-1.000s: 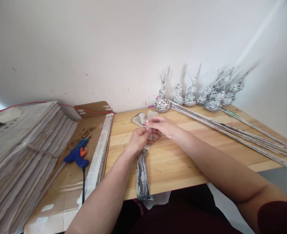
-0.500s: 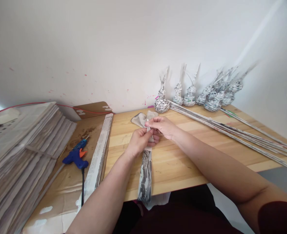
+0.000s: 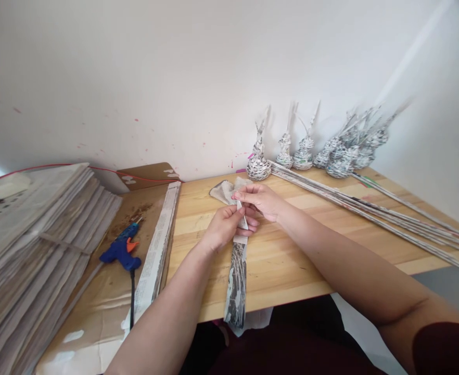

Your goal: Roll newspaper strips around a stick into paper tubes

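Observation:
A long newspaper strip [image 3: 236,284] hangs from my hands toward the front edge of the wooden table. Its upper end is pinched between the thumb and fingers of my left hand [image 3: 225,225]. Just above and to the right, my right hand [image 3: 261,201] pinches the tip of the same strip, where the paper looks folded or rolled narrow. My fingers hide part of that end. Behind my hands lies a crumpled beige cloth [image 3: 224,191] on the table, apart from or just touching my right fingertips; I cannot tell which.
A stack of newspaper [image 3: 69,229] and a blue glue gun [image 3: 122,252] lie on cardboard at left, beside a pile of cut paper strips [image 3: 157,250]. Several woven paper figures [image 3: 259,164] stand along the wall. Rolled paper sticks [image 3: 354,203] cross the right side.
The strip's hanging part has shifted slightly to the right and turned flatter. Both hands keep nearly the same place, with a small shift of the fingers.

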`<state>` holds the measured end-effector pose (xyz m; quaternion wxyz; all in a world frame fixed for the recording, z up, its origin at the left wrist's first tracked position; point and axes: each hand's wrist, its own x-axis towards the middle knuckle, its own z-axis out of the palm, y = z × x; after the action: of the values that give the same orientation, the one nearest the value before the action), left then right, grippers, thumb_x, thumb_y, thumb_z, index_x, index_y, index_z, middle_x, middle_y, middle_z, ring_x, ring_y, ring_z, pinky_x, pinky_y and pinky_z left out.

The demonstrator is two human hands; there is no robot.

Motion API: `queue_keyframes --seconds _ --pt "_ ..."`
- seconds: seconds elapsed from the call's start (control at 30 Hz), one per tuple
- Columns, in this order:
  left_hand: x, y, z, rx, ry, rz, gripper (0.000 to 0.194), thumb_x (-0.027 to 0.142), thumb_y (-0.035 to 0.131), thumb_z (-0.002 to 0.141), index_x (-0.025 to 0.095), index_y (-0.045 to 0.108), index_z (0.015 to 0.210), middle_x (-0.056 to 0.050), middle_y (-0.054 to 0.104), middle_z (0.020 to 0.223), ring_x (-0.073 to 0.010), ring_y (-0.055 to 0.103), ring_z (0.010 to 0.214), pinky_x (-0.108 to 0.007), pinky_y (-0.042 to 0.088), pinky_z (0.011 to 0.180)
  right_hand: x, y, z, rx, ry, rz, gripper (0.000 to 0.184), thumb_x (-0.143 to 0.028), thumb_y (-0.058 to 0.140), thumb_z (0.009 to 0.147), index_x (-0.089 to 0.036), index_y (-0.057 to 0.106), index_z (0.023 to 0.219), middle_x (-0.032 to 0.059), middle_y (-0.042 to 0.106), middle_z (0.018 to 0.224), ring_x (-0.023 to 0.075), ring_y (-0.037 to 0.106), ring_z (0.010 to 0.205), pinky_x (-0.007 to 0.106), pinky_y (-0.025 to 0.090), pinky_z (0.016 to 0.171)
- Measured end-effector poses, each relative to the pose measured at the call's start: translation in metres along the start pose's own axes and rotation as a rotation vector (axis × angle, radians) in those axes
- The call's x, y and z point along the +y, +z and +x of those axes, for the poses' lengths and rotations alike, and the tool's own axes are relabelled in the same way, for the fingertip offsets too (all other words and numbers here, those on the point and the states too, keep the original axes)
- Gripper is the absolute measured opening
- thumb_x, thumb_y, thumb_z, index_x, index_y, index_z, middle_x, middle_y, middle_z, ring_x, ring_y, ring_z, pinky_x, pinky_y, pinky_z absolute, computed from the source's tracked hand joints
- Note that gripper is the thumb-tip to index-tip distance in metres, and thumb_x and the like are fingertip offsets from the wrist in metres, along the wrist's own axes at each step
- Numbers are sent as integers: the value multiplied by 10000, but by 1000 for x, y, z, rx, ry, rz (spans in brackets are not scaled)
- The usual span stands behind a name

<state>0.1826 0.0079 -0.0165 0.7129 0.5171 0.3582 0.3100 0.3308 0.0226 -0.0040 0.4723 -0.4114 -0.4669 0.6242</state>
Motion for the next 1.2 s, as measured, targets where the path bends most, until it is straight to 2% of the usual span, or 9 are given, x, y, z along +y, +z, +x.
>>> queue_keyframes --seconds 0.13,0.27,0.37,0.47,0.53,0.73,0.93,1.03,1.2 --pt "0 2 0 15 -4 47 364 445 687 778 122 671 947 -95 723 767 -152 684 669 -243 550 624 1 1 3 84 -3 30 378 -418 830 590 -157 574 686 -46 540 479 57 438 366 166 304 328" --pt "-1 2 0 4 -15 49 361 446 703 758 125 674 921 -93 724 762 -155 682 666 -257 553 633 2 1 3 92 -10 46 400 -433 831 584 -163 542 639 -50 530 465 56 418 360 168 281 322" --pt "-2 0 1 1 -15 33 360 446 697 762 124 672 922 -101 727 771 -157 683 664 -255 552 627 0 -1 1 23 -2 22 378 -460 802 626 -152 595 701 -48 537 473 55 414 356 175 283 327" --pt "-1 -2 2 6 2 27 370 442 694 762 113 676 929 -113 731 786 -165 688 677 -260 555 635 -3 -6 -1 -121 37 -19 396 -443 788 656 -126 662 855 -39 559 496 72 454 377 194 336 356" --pt "0 -3 2 12 9 27 367 439 692 764 105 679 914 -119 732 793 -169 691 682 -270 559 648 -3 -8 -1 -161 47 -34 388 -407 806 641 -113 667 851 -24 582 522 78 474 391 209 368 377" --pt "0 -1 3 43 19 62 398 476 695 756 111 680 914 -114 731 780 -167 688 665 -268 551 627 2 -4 2 -48 41 -15 357 -403 833 596 -147 603 689 -28 563 505 74 451 377 216 353 354" --pt "-2 1 3 54 39 100 398 491 679 765 110 679 880 -105 724 749 -169 683 666 -281 556 646 5 2 2 33 50 4 394 -392 858 571 -173 536 634 -42 524 500 68 433 380 203 315 337" --pt "-3 1 4 32 41 75 393 493 667 774 110 678 859 -107 726 758 -170 682 661 -284 557 643 5 0 2 22 47 6 402 -400 856 576 -173 527 625 -36 526 517 67 433 396 198 305 345" --pt "-4 -1 4 0 29 34 416 504 671 769 114 677 913 -106 726 768 -171 688 669 -279 556 638 4 -4 2 -37 42 -19 362 -414 839 596 -141 643 733 -10 576 588 72 482 468 185 337 386"
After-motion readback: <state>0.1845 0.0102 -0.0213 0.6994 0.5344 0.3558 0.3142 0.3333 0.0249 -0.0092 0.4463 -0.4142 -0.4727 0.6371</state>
